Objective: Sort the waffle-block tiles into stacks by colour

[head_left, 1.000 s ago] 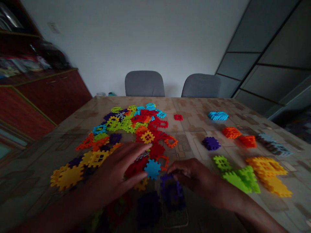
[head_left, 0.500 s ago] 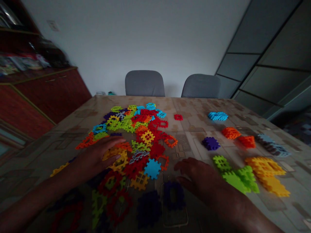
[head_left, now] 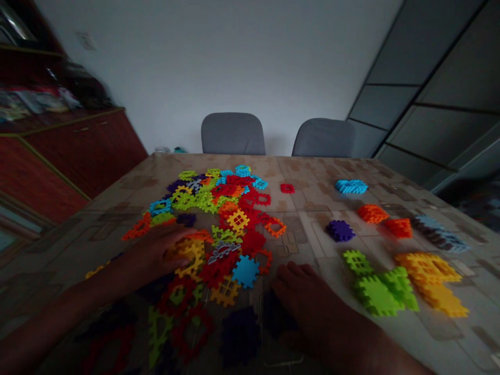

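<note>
Interlocking plastic building tiles with notched edges lie in a loose pile on the table. My left hand (head_left: 166,247) reaches into the left side of the pile, its fingers and thumb curled around a yellow tile (head_left: 194,256). My right hand (head_left: 302,291) has come down over a dark purple tile (head_left: 275,312) near the front, covering most of it; its fingers are curled onto that tile. Close by are a light blue tile (head_left: 245,271), a yellow window tile (head_left: 225,290) and another dark purple tile (head_left: 240,333).
Sorted by colour on the right are green tiles (head_left: 378,294), yellow tiles (head_left: 433,276), grey tiles (head_left: 441,233), orange tiles (head_left: 373,213), purple tiles (head_left: 340,230) and blue tiles (head_left: 351,186). A lone red tile (head_left: 287,188) lies mid-table. Two grey chairs (head_left: 233,134) stand behind the table.
My right hand has moved down and slightly left onto the dark purple tile, hiding much of it. The fingers of my left hand have drawn in around the yellow tile.
</note>
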Demonstrator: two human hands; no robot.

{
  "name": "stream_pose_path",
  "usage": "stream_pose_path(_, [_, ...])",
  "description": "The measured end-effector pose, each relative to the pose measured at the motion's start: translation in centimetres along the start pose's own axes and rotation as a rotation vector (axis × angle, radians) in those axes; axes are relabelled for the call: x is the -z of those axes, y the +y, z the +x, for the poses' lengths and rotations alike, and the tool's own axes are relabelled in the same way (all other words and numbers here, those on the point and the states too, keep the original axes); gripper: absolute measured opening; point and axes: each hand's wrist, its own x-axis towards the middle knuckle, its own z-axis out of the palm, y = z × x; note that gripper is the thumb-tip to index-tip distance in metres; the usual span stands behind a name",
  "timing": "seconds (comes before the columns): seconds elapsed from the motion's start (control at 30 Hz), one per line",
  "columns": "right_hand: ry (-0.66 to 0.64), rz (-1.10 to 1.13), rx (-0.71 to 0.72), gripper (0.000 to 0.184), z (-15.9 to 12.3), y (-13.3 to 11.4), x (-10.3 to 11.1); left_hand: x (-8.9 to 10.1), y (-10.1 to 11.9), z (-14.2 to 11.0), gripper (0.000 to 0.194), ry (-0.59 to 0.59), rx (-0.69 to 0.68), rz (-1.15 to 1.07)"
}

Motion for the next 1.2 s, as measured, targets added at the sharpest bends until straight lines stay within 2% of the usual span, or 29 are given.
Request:
stream_pose_path(0.17, [-0.035,-0.004,-0.009,0.05,0.1,0.1,0.4,0.2,-1.1,-1.0,0.044,0.012,0.017,-0.013])
stream_pose_path(0.33, [-0.001,-0.035,0.028,0.053,0.6,0.8,-0.8,2.0,-1.5,-0.8,0.045,0.028,0.046,-0.008])
stream_pose_path(0.4, [0.011,-0.029,0.028,0.057,0.5,0.9,-1.2,2.8,-1.6,-0.1,0.048,0.043,0.07,0.017])
stream_pose_path(0.5, [0.047,-0.008,0.029,0.059,0.4,0.9,-1.4,3.3,-2.1,1.8,0.042,0.03,0.071,0.059])
stream_pose_path(0.67, [0.076,-0.001,0.018,0.066,0.7,1.5,-1.5,3.1,-3.4,4.9,0.033,-0.093,-0.011,0.096])
stream_pose_path(0.77, [0.071,0.0,0.041,0.066,0.8,2.0,-1.4,3.3,-3.9,5.7,0.03,-0.144,-0.076,0.092])
stream_pose_path(0.87, [0.077,0.009,0.054,0.066,0.6,2.0,-1.0,3.5,-4.0,6.1,0.03,-0.146,-0.11,0.09])
stream_pose_path(0.97, [0.075,0.01,0.03,0.057,0.5,1.6,-0.4,3.4,-3.9,6.2,0.036,-0.1,-0.105,0.094])
stream_pose_path(1.07, [0.083,0.002,0.022,0.052,0.6,1.4,0.0,3.6,-3.4,5.9,0.051,0.025,-0.069,0.106])
stream_pose_path(1.13, [0.101,-0.008,0.03,0.049,0.6,1.6,0.1,4.0,-2.2,5.1,0.058,0.118,-0.055,0.108])
stream_pose_path(1.2, [0.131,-0.019,0.031,0.043,0.7,1.9,0.0,4.2,0.1,3.6,0.061,0.192,-0.056,0.102])
